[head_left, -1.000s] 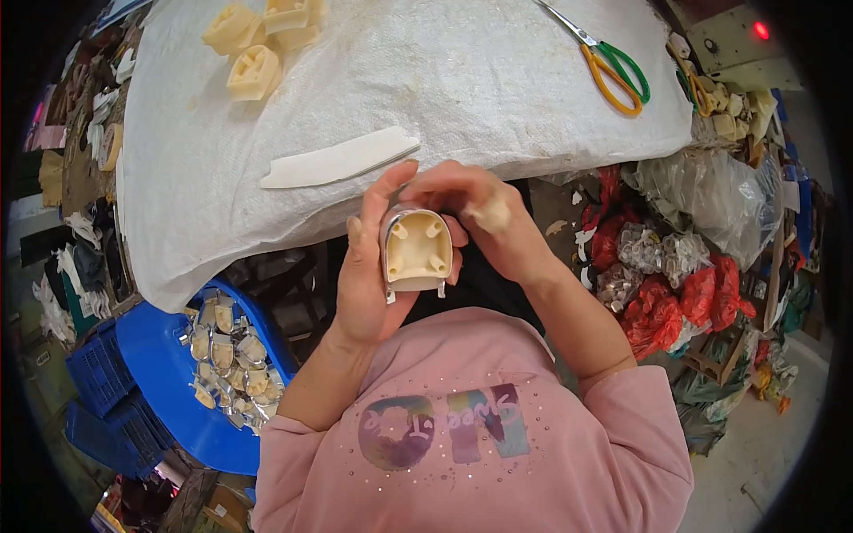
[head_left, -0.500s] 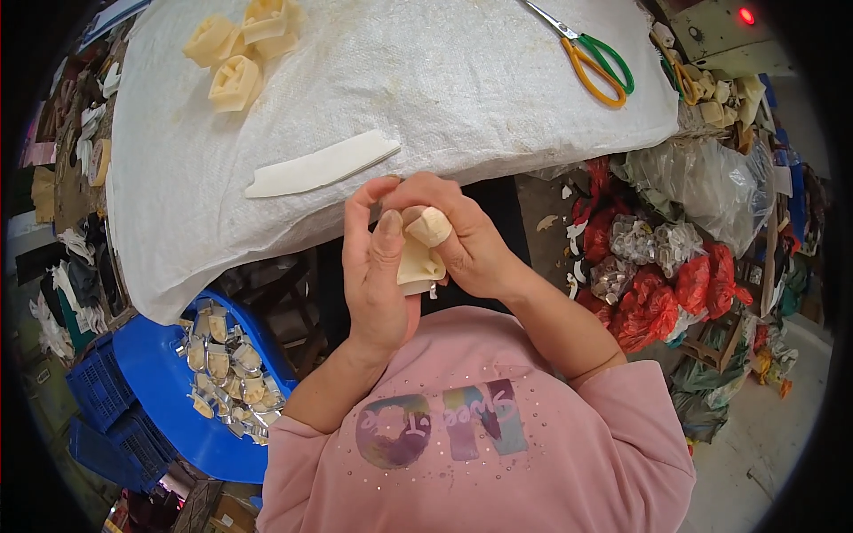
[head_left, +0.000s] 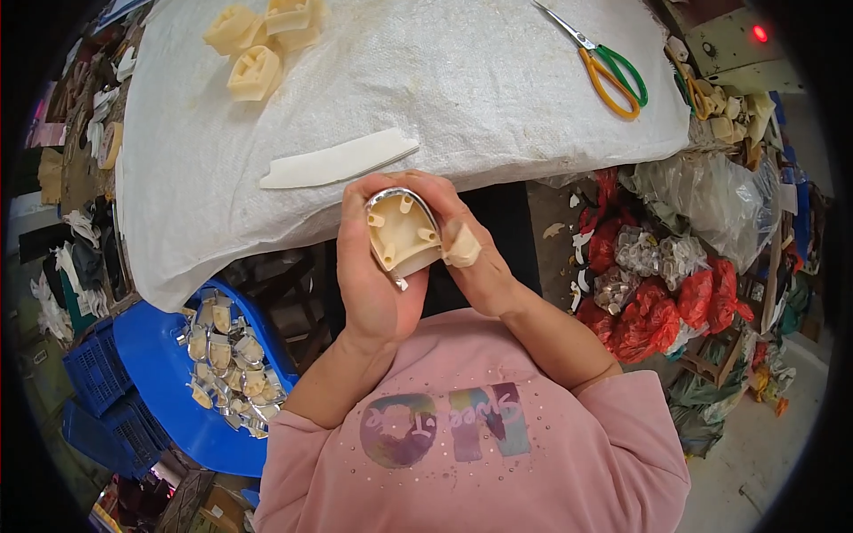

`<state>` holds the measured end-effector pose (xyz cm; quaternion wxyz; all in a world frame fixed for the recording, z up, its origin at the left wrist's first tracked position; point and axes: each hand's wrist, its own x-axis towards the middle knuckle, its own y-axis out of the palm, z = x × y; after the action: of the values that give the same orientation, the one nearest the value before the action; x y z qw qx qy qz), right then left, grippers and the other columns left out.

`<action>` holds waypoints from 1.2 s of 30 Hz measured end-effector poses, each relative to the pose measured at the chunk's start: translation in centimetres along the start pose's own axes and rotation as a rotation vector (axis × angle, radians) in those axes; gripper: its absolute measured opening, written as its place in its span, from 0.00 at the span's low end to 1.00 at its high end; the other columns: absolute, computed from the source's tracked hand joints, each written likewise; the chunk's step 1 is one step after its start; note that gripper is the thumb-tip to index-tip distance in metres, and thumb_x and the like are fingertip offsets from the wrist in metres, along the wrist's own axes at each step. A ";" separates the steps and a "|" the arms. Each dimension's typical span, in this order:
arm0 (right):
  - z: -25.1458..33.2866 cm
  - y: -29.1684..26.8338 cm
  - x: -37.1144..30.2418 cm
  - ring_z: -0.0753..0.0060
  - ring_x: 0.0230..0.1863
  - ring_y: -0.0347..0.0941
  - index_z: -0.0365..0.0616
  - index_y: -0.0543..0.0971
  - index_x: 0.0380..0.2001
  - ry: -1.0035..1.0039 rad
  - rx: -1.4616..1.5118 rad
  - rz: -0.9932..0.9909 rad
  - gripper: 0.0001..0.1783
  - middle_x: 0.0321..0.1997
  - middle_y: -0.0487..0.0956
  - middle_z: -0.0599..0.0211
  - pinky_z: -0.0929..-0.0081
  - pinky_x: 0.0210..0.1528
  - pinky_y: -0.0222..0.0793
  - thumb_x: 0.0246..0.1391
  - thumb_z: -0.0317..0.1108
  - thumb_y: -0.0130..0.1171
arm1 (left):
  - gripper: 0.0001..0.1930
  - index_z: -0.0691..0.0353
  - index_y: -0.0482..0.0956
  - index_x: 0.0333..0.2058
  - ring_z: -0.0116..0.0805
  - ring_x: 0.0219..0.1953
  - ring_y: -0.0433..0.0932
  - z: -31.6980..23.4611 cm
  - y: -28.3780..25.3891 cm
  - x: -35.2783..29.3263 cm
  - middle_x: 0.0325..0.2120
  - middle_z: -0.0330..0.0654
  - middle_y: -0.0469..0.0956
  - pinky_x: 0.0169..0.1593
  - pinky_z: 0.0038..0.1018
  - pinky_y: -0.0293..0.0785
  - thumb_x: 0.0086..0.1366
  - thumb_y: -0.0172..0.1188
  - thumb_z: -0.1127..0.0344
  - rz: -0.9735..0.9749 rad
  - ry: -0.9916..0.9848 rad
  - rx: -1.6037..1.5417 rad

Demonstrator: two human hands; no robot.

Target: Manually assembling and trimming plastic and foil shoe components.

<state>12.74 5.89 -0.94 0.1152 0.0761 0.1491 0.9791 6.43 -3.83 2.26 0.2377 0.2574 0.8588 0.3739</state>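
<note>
- White woven cloth [head_left: 462,80] covers a table across the top of the frame; cluttered floor lies on both sides.
- At centre, both hands hold one cream plastic part [head_left: 402,233] with a shiny metal rim, its hollow side facing up, just below the table's near edge.
- Left hand [head_left: 373,280] cups the part from the left and below, fingers curled closed around it.
- Right hand [head_left: 475,253] grips the part's right side, fingers wrapped over its top edge; the thumb wears a tan wrap.
- One flat white strip [head_left: 338,162] lies on the cloth just above the hands.
- Three cream parts [head_left: 258,35] sit together at upper left.
- One pair of scissors [head_left: 604,64], with one green and one orange handle, lies at upper right.
- One blue tub [head_left: 164,355] at lower left holds many small parts, too many to count.
- Clear and red bags [head_left: 675,266] pile up at right.
</note>
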 end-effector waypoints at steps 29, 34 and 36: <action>3.0 -3.2 1.6 0.76 0.31 0.70 0.38 0.74 0.44 -0.052 -0.400 -0.115 0.16 0.33 0.75 0.67 0.78 0.36 0.67 0.54 0.35 0.57 | 0.30 0.67 0.70 0.49 0.38 0.47 0.72 -2.3 -2.4 1.1 0.46 0.48 0.70 0.46 0.30 0.71 0.47 0.70 0.66 0.247 0.365 1.129; 3.4 -4.2 2.7 0.84 0.29 0.69 0.42 0.76 0.33 0.350 0.016 -0.051 0.09 0.29 0.75 0.74 0.82 0.31 0.66 0.56 0.37 0.54 | 0.30 0.66 0.73 0.47 0.43 0.43 0.76 -3.3 -1.5 1.2 0.42 0.49 0.75 0.45 0.30 0.73 0.40 0.68 0.75 0.419 0.614 1.452; 3.6 -4.5 2.5 0.86 0.28 0.69 0.44 0.75 0.30 0.401 0.048 -0.050 0.09 0.29 0.74 0.75 0.83 0.28 0.67 0.56 0.38 0.55 | 0.30 0.66 0.73 0.47 0.44 0.41 0.77 -3.4 -1.1 1.2 0.40 0.49 0.76 0.45 0.30 0.73 0.39 0.68 0.76 0.434 0.628 1.451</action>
<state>11.92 11.64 1.40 0.1056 -0.1215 0.1940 0.9677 3.22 -5.53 3.25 -0.3170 0.3911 0.8446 -0.1822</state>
